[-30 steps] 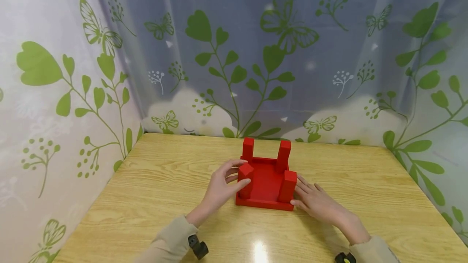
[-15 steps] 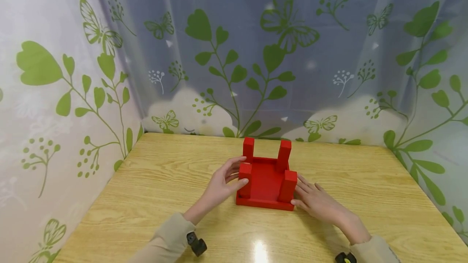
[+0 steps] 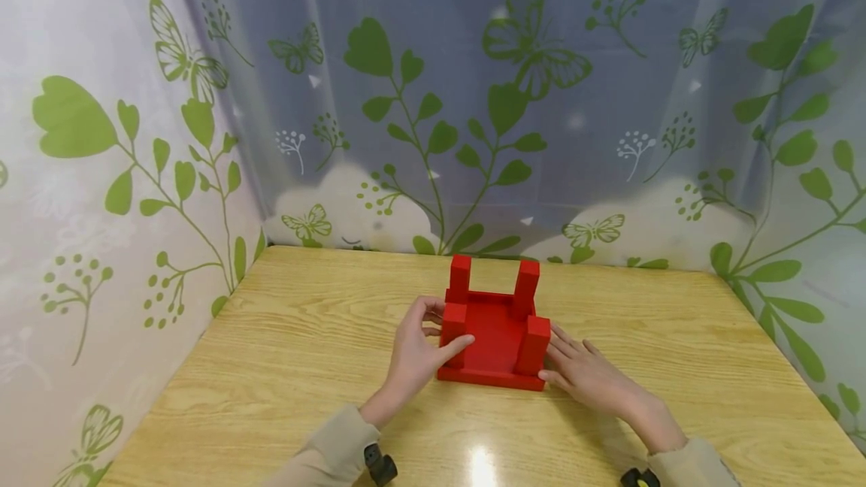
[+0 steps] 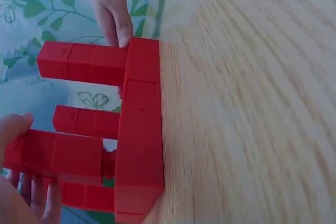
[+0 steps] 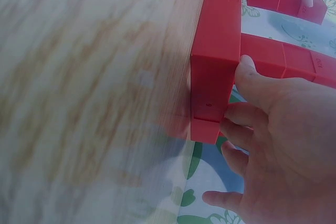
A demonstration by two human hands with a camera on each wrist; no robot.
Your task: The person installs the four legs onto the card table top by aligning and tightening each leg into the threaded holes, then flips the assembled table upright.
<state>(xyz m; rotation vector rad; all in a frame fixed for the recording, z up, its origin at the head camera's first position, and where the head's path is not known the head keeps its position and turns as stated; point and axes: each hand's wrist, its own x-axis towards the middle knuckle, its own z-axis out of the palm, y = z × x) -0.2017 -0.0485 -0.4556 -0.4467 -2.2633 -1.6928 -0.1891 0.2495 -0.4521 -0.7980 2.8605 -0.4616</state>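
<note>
A small red upturned table lies on the wooden tabletop, its flat base [image 3: 490,379] down and its square legs pointing up. My left hand [image 3: 414,352] grips the near-left leg [image 3: 454,316] with the thumb on one side and curled fingers on the other. In the left wrist view, a red threaded stub [image 4: 109,163] shows between that leg and the base. My right hand [image 3: 587,376] rests against the right side of the base, thumb at the near corner by the near-right leg [image 3: 537,337]. The far-left leg [image 3: 460,273] and far-right leg [image 3: 526,280] stand upright.
The pale wooden tabletop [image 3: 291,322] extends around the red piece. Behind it hangs a blue-grey curtain [image 3: 433,58] printed with green leaves and butterflies, and similar patterned cloth [image 3: 81,209] borders the left side.
The near-left leg has turned from a corner-on angle to face-on. My left hand has shifted slightly right, its thumb now farther across the leg. My right hand stays in place.
</note>
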